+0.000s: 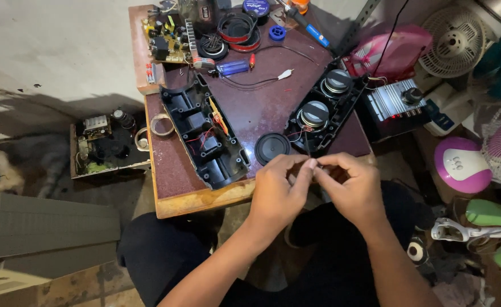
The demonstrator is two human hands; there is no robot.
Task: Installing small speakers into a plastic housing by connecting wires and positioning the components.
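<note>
Both hands meet at the near edge of the low wooden table (174, 170), over the person's lap. Left hand (278, 190) & right hand (350, 187) are pinched fingertip to fingertip on smth small and dark where thin wires (306, 145) come down from the speaker half-shell; can't tell exactly what the piece is, too small & hidden by fingers. Both grips are tight pinches, thumb against forefinger, other fingers curled. The wires run up to the black housing half w/ speakers (327, 108) lying on the table's right side: two round drivers sit in it, one behind the other, magnets up. A loose round black speaker cone (272, 148) lies flat on the tabletop just beside that shell, near the left hand. Left of centre lies the other black housing half (205, 139), open side up, its moulded compartments holding red wiring and a small orange part. At the table's far end: a green circuit board (168, 37), coils of red-black wire (236, 28), a blue lighter (232, 68), a soldering iron w/ blue handle (310, 28). On the floor left of the table sits an open metal chassis (105, 145) w/ boards & components inside. Right of the table: a small amp w/ knob (401, 99), a pink bag (395, 51), several fans (455, 42).
</note>
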